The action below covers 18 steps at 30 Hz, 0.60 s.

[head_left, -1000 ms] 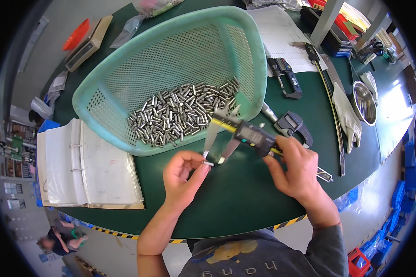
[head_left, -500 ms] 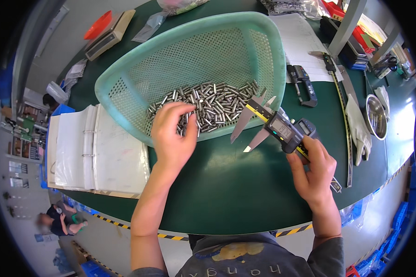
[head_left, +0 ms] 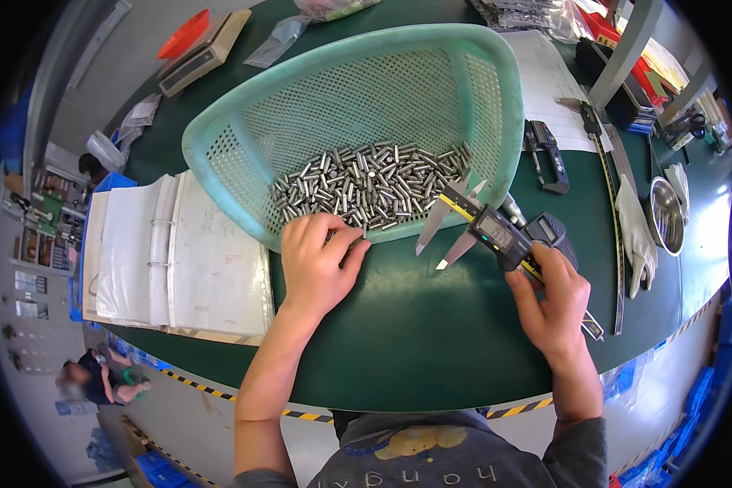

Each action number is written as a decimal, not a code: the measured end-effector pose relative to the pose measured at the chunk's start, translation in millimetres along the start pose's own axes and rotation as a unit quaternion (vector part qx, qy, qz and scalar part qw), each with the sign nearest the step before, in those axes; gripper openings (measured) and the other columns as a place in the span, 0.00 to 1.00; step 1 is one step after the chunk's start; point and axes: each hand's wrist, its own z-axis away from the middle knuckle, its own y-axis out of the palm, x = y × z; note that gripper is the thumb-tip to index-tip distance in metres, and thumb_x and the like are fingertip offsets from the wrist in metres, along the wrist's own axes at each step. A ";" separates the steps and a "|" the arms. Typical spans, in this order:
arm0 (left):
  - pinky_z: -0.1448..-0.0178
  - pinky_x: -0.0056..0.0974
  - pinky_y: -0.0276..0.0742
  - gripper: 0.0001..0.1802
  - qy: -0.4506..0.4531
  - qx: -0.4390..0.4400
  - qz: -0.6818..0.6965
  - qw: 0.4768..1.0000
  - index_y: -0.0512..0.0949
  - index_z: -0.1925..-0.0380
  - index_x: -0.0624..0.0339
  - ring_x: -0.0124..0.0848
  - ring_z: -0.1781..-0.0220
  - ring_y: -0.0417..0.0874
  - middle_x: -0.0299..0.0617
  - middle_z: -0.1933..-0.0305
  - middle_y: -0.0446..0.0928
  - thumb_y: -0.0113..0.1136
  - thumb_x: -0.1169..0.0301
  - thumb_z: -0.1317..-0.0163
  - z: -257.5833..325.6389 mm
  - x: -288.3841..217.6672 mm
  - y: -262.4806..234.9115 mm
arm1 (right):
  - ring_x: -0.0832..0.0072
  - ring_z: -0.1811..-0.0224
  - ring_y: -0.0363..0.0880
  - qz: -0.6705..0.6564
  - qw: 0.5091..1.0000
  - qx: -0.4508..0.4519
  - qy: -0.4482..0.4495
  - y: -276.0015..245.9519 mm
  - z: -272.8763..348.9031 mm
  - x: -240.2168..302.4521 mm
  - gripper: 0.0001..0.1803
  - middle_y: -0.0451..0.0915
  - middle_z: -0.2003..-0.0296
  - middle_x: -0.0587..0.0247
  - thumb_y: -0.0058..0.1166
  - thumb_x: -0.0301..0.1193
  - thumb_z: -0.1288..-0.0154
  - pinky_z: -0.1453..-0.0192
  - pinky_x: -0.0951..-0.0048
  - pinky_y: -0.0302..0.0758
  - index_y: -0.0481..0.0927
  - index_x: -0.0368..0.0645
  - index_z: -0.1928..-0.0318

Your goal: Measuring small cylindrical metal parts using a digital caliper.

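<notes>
In my right hand (head_left: 555, 301) is a digital caliper (head_left: 496, 232), its jaws apart and pointing left over the basket's near right rim, with nothing between them. My left hand (head_left: 319, 264) is at the near rim of the green mesh basket (head_left: 211, 175), thumb and forefinger closed on a small metal pin (head_left: 364, 231), mostly hidden by the fingers. Short shiny metal pins (head_left: 374, 183) lie heaped along the basket's near side, just beyond that hand.
An open binder (head_left: 211, 260) lies left of the basket. Right of it are a micrometer (head_left: 549, 154), another gauge (head_left: 549, 232) partly behind the caliper, a long caliper (head_left: 610, 195), white gloves (head_left: 634, 232) and a metal bowl (head_left: 665, 215). A scale (head_left: 207, 53) stands far left.
My left hand has come away from the heap toward me and slightly right, to the basket's near rim. The caliper stays in my right hand. The whole view has shifted a little.
</notes>
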 end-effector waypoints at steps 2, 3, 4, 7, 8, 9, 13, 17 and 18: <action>0.62 0.39 0.65 0.10 -0.016 -0.015 0.038 0.999 0.79 0.73 0.57 0.35 0.67 0.72 0.35 0.71 0.71 0.67 0.75 0.59 -0.4 -2.1 -0.4 | 0.70 0.84 0.71 0.003 1.000 0.000 0.002 0.1 -0.2 -0.2 0.16 0.74 0.77 0.60 0.62 0.29 0.49 0.80 0.74 0.68 0.75 0.37 0.60; 0.62 0.39 0.65 0.10 -0.016 -0.015 0.037 0.999 0.79 0.73 0.57 0.35 0.67 0.72 0.35 0.71 0.71 0.67 0.75 0.59 -0.8 -1.5 0.2 | 0.70 0.84 0.71 0.001 1.000 0.005 0.006 0.2 0.2 -0.2 0.16 0.74 0.77 0.60 0.62 0.29 0.49 0.80 0.74 0.68 0.75 0.37 0.60; 0.62 0.39 0.65 0.10 -0.029 -0.036 0.022 0.999 0.79 0.72 0.57 0.35 0.67 0.72 0.35 0.71 0.71 0.67 0.76 0.58 -2.3 -0.1 1.5 | 0.70 0.84 0.72 0.000 1.000 0.010 0.011 0.6 0.4 0.0 0.16 0.75 0.77 0.60 0.62 0.29 0.49 0.79 0.74 0.68 0.75 0.37 0.60; 0.62 0.38 0.65 0.10 -0.035 -0.054 -0.001 0.998 0.80 0.71 0.58 0.34 0.68 0.72 0.36 0.70 0.71 0.65 0.78 0.57 -11.7 3.6 3.7 | 0.70 0.84 0.72 -0.002 1.000 0.008 0.004 0.5 -0.4 0.2 0.16 0.75 0.77 0.60 0.62 0.29 0.49 0.79 0.74 0.68 0.75 0.37 0.60; 0.62 0.38 0.65 0.10 -0.017 -0.042 -0.008 0.999 0.80 0.71 0.58 0.34 0.68 0.72 0.36 0.70 0.71 0.65 0.78 0.57 -14.1 5.1 4.9 | 0.70 0.84 0.72 -0.002 1.000 0.008 0.004 0.5 -0.2 0.2 0.16 0.75 0.77 0.60 0.62 0.29 0.49 0.79 0.74 0.68 0.75 0.37 0.60; 0.62 0.38 0.66 0.09 0.001 -0.032 -0.015 0.999 0.80 0.71 0.59 0.35 0.68 0.72 0.36 0.70 0.71 0.65 0.78 0.56 -16.1 5.9 6.2 | 0.70 0.84 0.72 -0.003 1.000 0.010 0.007 0.5 0.0 -0.2 0.16 0.75 0.76 0.60 0.62 0.29 0.49 0.79 0.74 0.68 0.75 0.37 0.60; 0.62 0.39 0.66 0.08 -0.002 -0.020 -0.011 1.000 0.79 0.72 0.59 0.35 0.67 0.73 0.36 0.70 0.72 0.65 0.78 0.56 -18.6 6.7 5.3 | 0.70 0.84 0.72 -0.005 1.000 0.013 0.009 0.0 -0.1 -1.2 0.16 0.75 0.76 0.60 0.62 0.29 0.49 0.80 0.74 0.68 0.75 0.37 0.60; 0.58 0.34 0.68 0.07 -0.088 -0.029 0.122 0.988 0.77 0.72 0.62 0.32 0.65 0.73 0.39 0.68 0.72 0.62 0.81 0.52 -9.0 -2.4 3.3 | 0.70 0.84 0.72 -0.008 1.000 0.006 0.004 3.3 1.6 -3.0 0.16 0.75 0.77 0.60 0.62 0.29 0.49 0.80 0.73 0.68 0.75 0.37 0.60; 0.57 0.31 0.68 0.06 -0.156 -0.031 0.238 0.958 0.76 0.71 0.63 0.30 0.64 0.73 0.40 0.67 0.73 0.61 0.82 0.50 -4.8 -8.4 2.6 | 0.70 0.84 0.72 -0.010 1.000 0.006 0.001 2.3 1.2 -2.4 0.16 0.74 0.77 0.60 0.62 0.29 0.49 0.80 0.73 0.68 0.75 0.37 0.60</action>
